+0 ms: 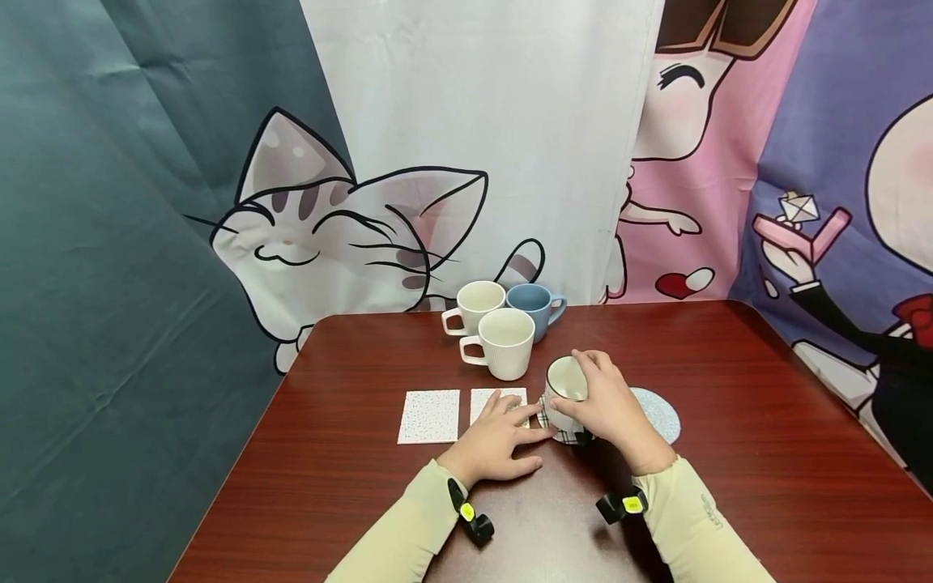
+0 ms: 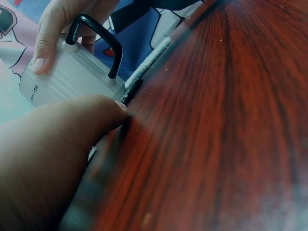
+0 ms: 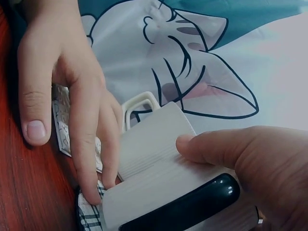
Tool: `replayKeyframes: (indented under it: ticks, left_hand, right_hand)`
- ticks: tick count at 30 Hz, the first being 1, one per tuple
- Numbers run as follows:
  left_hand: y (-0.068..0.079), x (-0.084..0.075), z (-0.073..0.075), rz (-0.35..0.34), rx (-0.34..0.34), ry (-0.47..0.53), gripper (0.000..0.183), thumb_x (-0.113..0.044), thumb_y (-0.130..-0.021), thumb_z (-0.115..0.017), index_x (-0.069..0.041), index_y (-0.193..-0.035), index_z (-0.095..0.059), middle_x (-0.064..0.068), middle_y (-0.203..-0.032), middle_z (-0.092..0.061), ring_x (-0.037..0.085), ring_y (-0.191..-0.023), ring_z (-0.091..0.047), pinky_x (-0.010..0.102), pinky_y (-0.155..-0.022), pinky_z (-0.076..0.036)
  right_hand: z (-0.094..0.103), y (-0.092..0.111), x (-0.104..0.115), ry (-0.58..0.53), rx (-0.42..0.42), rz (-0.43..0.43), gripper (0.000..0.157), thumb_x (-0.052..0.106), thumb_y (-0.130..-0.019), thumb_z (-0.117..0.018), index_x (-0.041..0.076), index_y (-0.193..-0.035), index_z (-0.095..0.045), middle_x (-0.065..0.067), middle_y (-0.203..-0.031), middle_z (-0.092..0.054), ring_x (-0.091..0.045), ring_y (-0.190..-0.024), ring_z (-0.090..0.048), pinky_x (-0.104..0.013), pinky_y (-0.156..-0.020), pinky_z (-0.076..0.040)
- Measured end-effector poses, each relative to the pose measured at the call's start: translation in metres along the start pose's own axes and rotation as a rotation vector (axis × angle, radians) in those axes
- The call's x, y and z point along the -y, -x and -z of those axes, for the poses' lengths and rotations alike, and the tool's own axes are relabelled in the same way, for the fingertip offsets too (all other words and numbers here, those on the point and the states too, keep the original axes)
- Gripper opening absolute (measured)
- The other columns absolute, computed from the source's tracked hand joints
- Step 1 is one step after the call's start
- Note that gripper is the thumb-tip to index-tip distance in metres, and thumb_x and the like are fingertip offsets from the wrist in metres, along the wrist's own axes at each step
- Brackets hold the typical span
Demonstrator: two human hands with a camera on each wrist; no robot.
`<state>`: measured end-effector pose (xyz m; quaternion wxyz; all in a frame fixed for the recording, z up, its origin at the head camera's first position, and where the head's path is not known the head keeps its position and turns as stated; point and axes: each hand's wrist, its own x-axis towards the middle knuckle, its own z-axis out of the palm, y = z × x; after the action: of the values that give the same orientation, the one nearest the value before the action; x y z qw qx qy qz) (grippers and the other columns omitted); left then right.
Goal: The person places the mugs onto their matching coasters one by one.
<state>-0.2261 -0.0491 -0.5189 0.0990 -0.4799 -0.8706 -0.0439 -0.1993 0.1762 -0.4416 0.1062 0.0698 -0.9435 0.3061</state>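
My right hand (image 1: 615, 409) grips a white ribbed mug (image 1: 560, 414) by its rim, thumb on the near side and fingers at the far side. The mug has a dark rim, the print "concise" and a black handle (image 2: 103, 36), which faces toward me. Beneath it is a black-and-white checked coaster (image 3: 89, 215), partly covered by the mug. My left hand (image 1: 499, 441) lies palm down with spread fingers. Its index and middle fingertips press the coaster's left edge beside the mug base, while the palm side overlaps a square speckled coaster (image 1: 481, 397).
Another square speckled coaster (image 1: 430, 417) lies to the left. A round pale coaster (image 1: 659, 417) is partly hidden behind my right wrist. Farther back stand two white mugs (image 1: 506, 348) and a blue mug (image 1: 532, 301) close together. A printed cloth (image 1: 466, 121) hangs behind the table (image 1: 350, 364).
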Motion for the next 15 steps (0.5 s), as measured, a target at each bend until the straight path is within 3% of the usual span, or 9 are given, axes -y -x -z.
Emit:
replayKeyframes:
  ticks: [15]
  left_hand:
    - [-0.0001, 0.0014, -0.0025, 0.003, -0.002, -0.016, 0.045, -0.058, -0.098, -0.053, -0.046, -0.141, -0.057, -0.004, -0.155, -0.046, 0.032, -0.144, -0.037, 0.063, -0.116, -0.025]
  right_hand:
    - [0.0002, -0.0012, -0.0021, 0.001, 0.001, 0.013, 0.089, 0.036, -0.079, -0.085, -0.002, -0.149, -0.044, -0.025, -0.143, -0.043, -0.046, -0.129, -0.044, -0.063, -0.099, -0.043]
